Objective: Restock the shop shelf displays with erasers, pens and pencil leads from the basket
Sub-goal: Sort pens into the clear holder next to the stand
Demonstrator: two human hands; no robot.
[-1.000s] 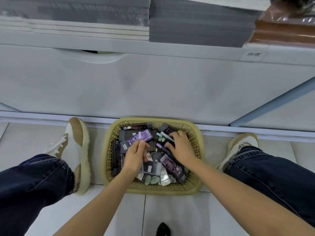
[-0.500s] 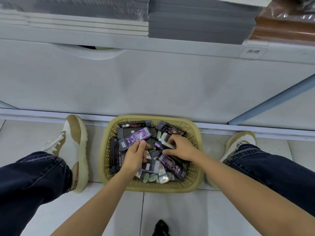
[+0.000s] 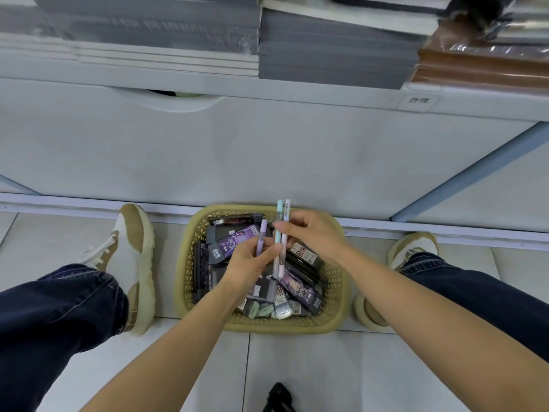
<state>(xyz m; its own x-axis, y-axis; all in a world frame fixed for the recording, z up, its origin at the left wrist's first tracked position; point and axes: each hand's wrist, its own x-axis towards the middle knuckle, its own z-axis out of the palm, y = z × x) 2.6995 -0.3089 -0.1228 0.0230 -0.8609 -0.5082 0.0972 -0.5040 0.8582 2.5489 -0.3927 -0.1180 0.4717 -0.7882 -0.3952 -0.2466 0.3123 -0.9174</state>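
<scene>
Left hand point(image 3: 248, 264) grips a purple pen point(image 3: 262, 233); right hand point(image 3: 312, 233) pinches two pens point(image 3: 282, 215). I note both lifted above the basket point(image 3: 182, 272) since earlier. Shoes point(image 3: 130, 242) at 9 and 3 o'clock; shelf point(image 3: 297, 95) at 12.

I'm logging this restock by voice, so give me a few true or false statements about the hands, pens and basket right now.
The left hand holds a purple pen. True.
The right hand holds nothing. False: it pinches two pens.
The basket stands on the floor between two shoes. True.
The basket is empty. False: boxes lie in it.
</scene>
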